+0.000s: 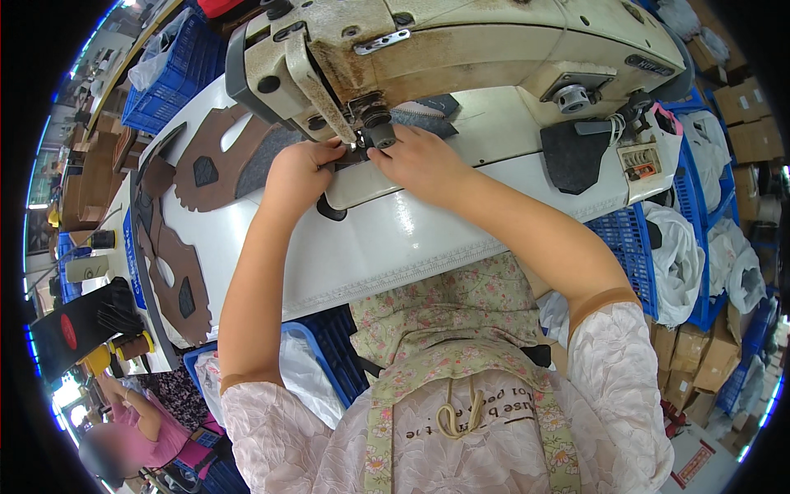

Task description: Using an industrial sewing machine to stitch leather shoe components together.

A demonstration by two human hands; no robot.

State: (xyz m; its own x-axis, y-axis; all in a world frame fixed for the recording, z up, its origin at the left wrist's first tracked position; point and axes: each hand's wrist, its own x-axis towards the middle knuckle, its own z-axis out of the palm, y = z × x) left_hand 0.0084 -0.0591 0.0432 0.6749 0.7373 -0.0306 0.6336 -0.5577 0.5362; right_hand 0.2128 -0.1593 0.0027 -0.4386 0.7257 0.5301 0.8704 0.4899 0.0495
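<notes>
A cream sewing machine [461, 66] with brownish stains stands over the white table. My left hand [298, 174] is at the left of its needle area, thumb and fingers closed on the edge of a brown leather-like piece [350, 156] under the presser foot. From the right, my right hand [418, 160] presses bent fingers onto the same piece, close to the foot. The machine head and my fingers hide most of that piece. Behind my right hand lie dark grey cut pieces [424, 115]. Left of my left hand, a brown cut piece with grey patches [218, 160] lies flat.
More brown cut pieces [177, 276] hang along the table's left edge. A dark grey pad [573, 156] and a small parts box [640, 163] sit at the right. Blue crates [177, 78] stand around the table [395, 226]. A person in pink [152, 428] sits at lower left.
</notes>
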